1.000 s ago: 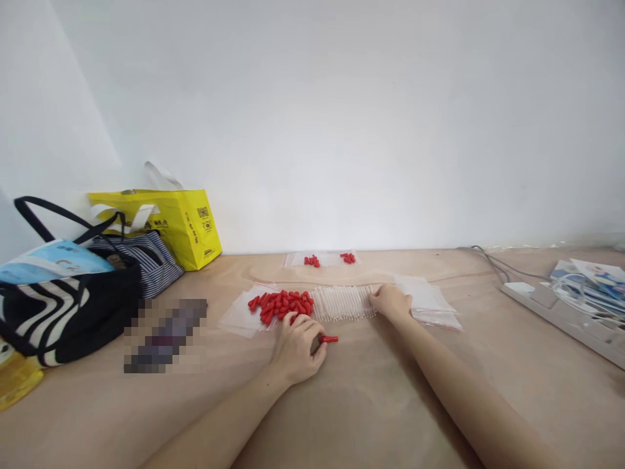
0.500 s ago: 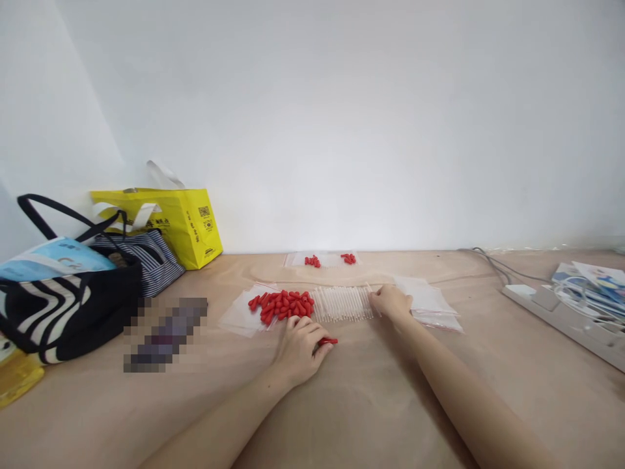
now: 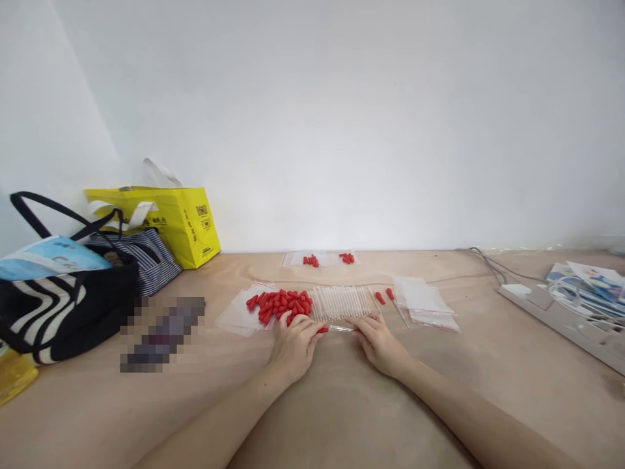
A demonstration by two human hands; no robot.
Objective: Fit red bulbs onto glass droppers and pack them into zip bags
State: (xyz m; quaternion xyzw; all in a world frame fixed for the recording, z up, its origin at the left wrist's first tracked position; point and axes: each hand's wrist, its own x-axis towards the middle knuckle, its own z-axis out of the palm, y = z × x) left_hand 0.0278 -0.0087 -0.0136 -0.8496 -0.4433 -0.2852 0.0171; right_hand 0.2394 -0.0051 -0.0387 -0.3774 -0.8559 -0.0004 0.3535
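My left hand (image 3: 296, 345) is closed on a red rubber dropper bulb (image 3: 323, 330), just in front of a heap of such bulbs (image 3: 279, 303). My right hand (image 3: 379, 344) pinches a clear glass dropper tube (image 3: 340, 328), held level between the two hands. The tube's left end meets the bulb; whether it is inside cannot be seen. Behind the hands lies a row of glass tubes (image 3: 342, 301) side by side. Right of that row are a loose red bulb (image 3: 379, 298) and a dropper (image 3: 390, 295) with its red bulb fitted on the tube.
Clear plastic bags lie left (image 3: 239, 314) and right (image 3: 424, 298); another bag (image 3: 326, 259) with red-topped droppers is by the wall. A black bag (image 3: 68, 312), a yellow bag (image 3: 195, 228) and a blurred dark object (image 3: 163, 335) are at left. A power strip (image 3: 551, 319) with cables sits right.
My right hand has come left and nearer from the tube row with a glass tube, meeting the bulb in my left hand. The loose bulb and dropper at right are now uncovered.
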